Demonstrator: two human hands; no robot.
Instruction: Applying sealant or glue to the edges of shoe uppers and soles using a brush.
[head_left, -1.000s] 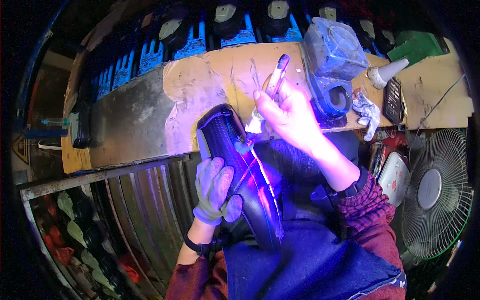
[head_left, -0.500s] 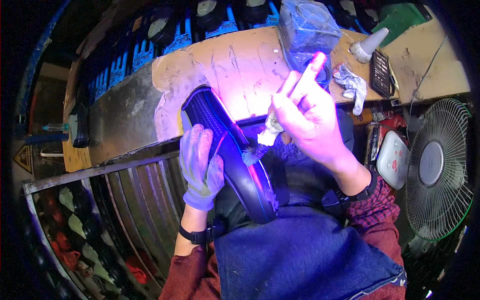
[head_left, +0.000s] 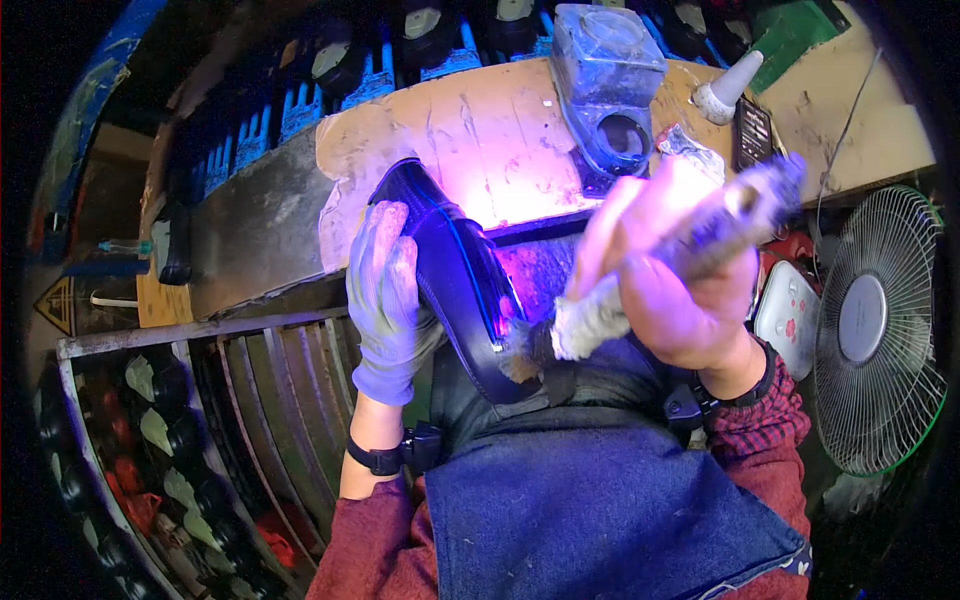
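Note:
A black shoe [head_left: 450, 275], tilted with its toe toward me, lies between my lap and the bench edge. My left hand [head_left: 385, 285], in a pale stained glove, is closed around its left side. Bare and blurred by motion, my right hand [head_left: 690, 300] grips a brush [head_left: 590, 322] with a whitish wrapped handle. Its dark bristles press against the shoe's lower right edge near the toe. The handle's dirty back end sticks out past my right hand, up and to the right. Purple-pink light falls on the shoe and the bench.
A blue container [head_left: 610, 65] with a round opening stands on the cardboard-covered bench [head_left: 450, 125]. Right of it are a grey cone [head_left: 730, 92], a dark phone [head_left: 753, 135] and a crumpled white glove [head_left: 690, 150]. A fan [head_left: 865, 320] stands at right, a metal rack [head_left: 200, 335] at left.
My right hand has turned over and moved down and right. The brush bristles have shifted down the shoe's edge toward the toe. The shoe and left hand have moved slightly left.

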